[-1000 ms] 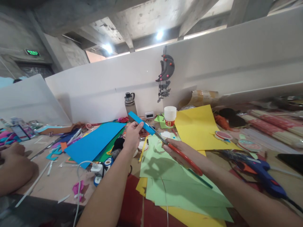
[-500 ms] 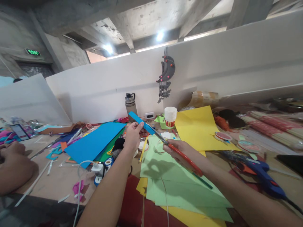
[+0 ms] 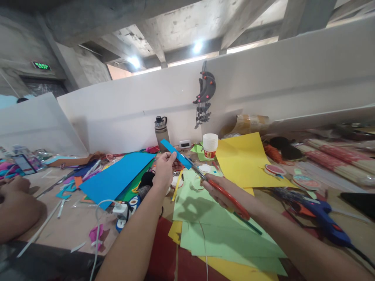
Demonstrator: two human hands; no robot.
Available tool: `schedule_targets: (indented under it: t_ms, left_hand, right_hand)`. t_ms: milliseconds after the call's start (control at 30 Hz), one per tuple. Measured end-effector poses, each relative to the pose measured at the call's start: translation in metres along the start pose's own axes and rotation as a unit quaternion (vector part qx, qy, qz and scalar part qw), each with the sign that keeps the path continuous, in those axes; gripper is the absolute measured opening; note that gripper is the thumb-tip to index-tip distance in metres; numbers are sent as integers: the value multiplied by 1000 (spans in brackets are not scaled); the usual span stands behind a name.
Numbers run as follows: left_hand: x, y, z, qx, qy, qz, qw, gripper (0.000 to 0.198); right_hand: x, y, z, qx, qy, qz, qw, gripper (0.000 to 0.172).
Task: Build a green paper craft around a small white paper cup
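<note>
Between thumb and fingers, my left hand (image 3: pixel 164 168) pinches a narrow blue paper strip (image 3: pixel 182 159) that slants down toward the right. My right hand (image 3: pixel 218 189) is closed around the red handles of a pair of scissors (image 3: pixel 231 196). The metal blades lie at the lower right end of the strip; I cannot tell whether they touch it. Beneath both hands, light green paper sheets (image 3: pixel 213 234) are spread on the table. A larger blue sheet (image 3: pixel 117 175) rests to the left of my left hand.
Paper cups (image 3: pixel 210 145) and a bottle (image 3: pixel 161 130) stand at the back. Yellow paper (image 3: pixel 240 158) and a blue glue gun (image 3: pixel 325 222) lie on the right. A white plug with cable (image 3: pixel 121 210) sits near my left forearm. Another person's hand (image 3: pixel 17 207) is at far left.
The scissors and my right hand have shifted very slightly relative to the strip's lower end. My left hand keeps its pinch on the strip, and the view has moved a little.
</note>
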State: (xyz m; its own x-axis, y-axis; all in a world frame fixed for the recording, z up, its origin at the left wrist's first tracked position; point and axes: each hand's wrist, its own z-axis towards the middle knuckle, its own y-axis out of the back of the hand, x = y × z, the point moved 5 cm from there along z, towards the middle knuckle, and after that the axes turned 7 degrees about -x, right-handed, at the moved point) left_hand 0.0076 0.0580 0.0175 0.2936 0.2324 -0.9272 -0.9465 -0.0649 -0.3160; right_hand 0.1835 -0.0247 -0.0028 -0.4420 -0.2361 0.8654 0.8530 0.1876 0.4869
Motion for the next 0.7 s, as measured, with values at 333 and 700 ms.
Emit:
schedule_targets:
  t_ms: [333,700]
  left_hand:
    - [4,0,0,-13,-27,20,999,28]
    - [2,3,0,-37,-52,37,997,28]
  right_hand:
    - [1,-1,2,-1,1,-25,1000,39]
    - [-1,-5,0,6,-20,12,1000,38]
